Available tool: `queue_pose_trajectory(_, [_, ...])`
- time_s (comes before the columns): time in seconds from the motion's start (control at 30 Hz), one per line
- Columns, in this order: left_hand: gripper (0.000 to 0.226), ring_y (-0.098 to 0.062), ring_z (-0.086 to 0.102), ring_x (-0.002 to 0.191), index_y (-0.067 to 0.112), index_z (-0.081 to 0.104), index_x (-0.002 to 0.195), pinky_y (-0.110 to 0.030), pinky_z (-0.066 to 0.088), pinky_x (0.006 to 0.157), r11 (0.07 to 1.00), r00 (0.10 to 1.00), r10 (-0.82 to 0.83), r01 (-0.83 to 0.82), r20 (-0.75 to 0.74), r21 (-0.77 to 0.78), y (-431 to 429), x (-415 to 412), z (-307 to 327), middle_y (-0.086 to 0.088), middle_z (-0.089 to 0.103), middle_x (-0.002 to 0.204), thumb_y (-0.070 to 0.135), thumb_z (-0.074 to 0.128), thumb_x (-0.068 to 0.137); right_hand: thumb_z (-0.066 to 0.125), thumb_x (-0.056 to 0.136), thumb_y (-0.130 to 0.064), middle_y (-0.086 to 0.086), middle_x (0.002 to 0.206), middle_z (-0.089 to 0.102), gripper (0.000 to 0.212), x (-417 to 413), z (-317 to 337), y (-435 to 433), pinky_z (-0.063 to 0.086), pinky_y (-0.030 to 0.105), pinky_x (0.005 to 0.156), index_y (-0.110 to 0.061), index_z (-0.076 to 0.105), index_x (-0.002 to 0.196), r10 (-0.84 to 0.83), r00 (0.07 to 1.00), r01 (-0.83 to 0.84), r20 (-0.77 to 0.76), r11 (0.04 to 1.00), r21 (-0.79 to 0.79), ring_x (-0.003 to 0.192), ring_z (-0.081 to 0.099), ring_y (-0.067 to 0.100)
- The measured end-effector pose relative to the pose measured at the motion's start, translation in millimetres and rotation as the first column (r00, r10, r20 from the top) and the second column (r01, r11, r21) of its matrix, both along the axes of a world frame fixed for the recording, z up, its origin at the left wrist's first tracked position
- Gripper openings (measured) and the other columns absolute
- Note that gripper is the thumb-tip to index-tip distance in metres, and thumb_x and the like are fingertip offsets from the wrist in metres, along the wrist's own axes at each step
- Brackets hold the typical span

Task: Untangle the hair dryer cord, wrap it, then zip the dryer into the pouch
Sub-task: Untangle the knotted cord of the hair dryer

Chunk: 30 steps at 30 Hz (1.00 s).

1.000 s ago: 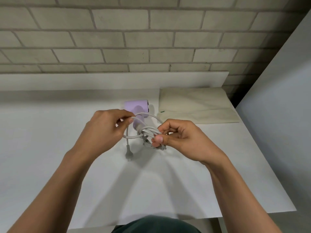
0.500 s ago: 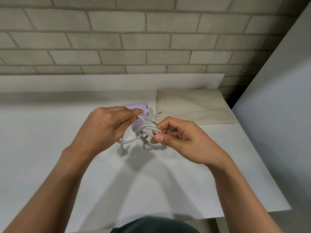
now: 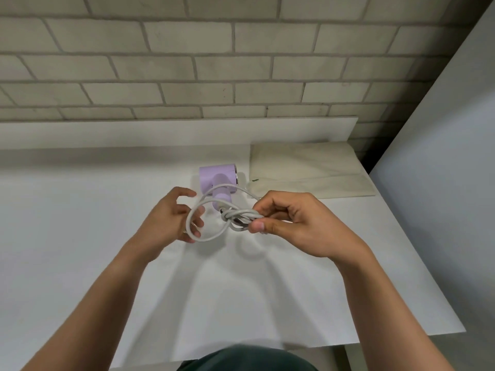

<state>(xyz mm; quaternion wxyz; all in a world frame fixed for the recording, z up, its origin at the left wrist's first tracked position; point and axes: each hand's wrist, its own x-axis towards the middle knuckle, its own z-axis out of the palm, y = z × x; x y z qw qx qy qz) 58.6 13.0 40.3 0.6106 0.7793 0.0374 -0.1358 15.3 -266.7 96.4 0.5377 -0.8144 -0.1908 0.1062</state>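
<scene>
Our right hand (image 3: pixel 294 222) pinches the knotted grey cord (image 3: pixel 235 216) above the white table (image 3: pixel 80 236); our left hand (image 3: pixel 168 219), fingers loose and gripping nothing, sits against its wide loop. The lilac hair dryer (image 3: pixel 217 178) lies just behind, the beige pouch (image 3: pixel 308 170) flat beside it.

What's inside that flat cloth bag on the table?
Can't tell: the pouch lies flat on the white table, and its cloth hides the inside. The purple hair dryer is outside it, to its left.
</scene>
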Motion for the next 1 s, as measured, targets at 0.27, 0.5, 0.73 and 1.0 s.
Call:
queue_pose_trajectory(0.27, [0.019, -0.036, 0.070, 0.065, 0.008, 0.069, 0.096, -0.042, 0.058, 0.067, 0.999, 0.999, -0.034, 0.032, 0.040, 0.040, -16.8, 11.9, -8.4, -0.023, 0.072, 0.087, 0.018, 0.056, 0.105, 0.074, 0.095, -0.014, -0.002, 0.089, 0.079, 0.005, -0.6, 3.1, -2.7, 0.055, 0.023, 0.084, -0.017, 0.077, 0.099, -0.006, 1.000, 0.006, 0.003, 1.000, 0.007, 0.087, 0.074, 0.013])
queue_pose_trajectory(0.5, [0.022, -0.005, 0.072, 0.084, 0.030, 0.070, 0.103, -0.023, 0.055, 0.080, 0.909, 0.914, -0.249, 0.106, 0.321, 0.403, -15.4, 15.6, 45.8, 0.008, 0.077, 0.089, 0.042, 0.051, 0.105, 0.072, 0.096, -0.016, 0.000, 0.085, 0.078, 0.007, 1.4, 5.9, -8.1, 0.055, 0.029, 0.083, -0.019, 0.078, 0.098, 0.010, 1.000, -0.010, -0.009, 0.999, -0.045, 0.083, 0.073, 0.017])
queue_pose_trajectory(0.73, [0.025, 0.001, 0.064, 0.074, 0.032, 0.068, 0.093, -0.021, 0.049, 0.070, 0.714, 0.781, -0.565, 0.301, 0.267, 0.632, -57.9, 38.4, 96.1, 0.012, 0.074, 0.080, 0.054, 0.056, 0.098, 0.075, 0.094, -0.019, -0.007, 0.091, 0.080, 0.011, -0.2, 6.6, 0.6, 0.052, 0.017, 0.082, -0.024, 0.081, 0.102, 0.120, 0.992, -0.124, -0.051, 0.988, -0.097, 0.085, 0.073, 0.006])
queue_pose_trajectory(1.0, [0.022, -0.014, 0.064, 0.079, 0.017, 0.068, 0.097, -0.028, 0.058, 0.077, 0.407, 0.587, -0.773, 0.751, -0.242, 0.521, -126.8, 61.1, 76.6, -0.006, 0.072, 0.093, 0.033, 0.054, 0.103, 0.075, 0.095, -0.020, -0.011, 0.083, 0.076, 0.011, -6.6, 0.3, 9.0, 0.057, 0.034, 0.082, -0.021, 0.081, 0.104, 0.118, 0.993, -0.114, 0.025, 0.986, -0.118, 0.082, 0.070, 0.006])
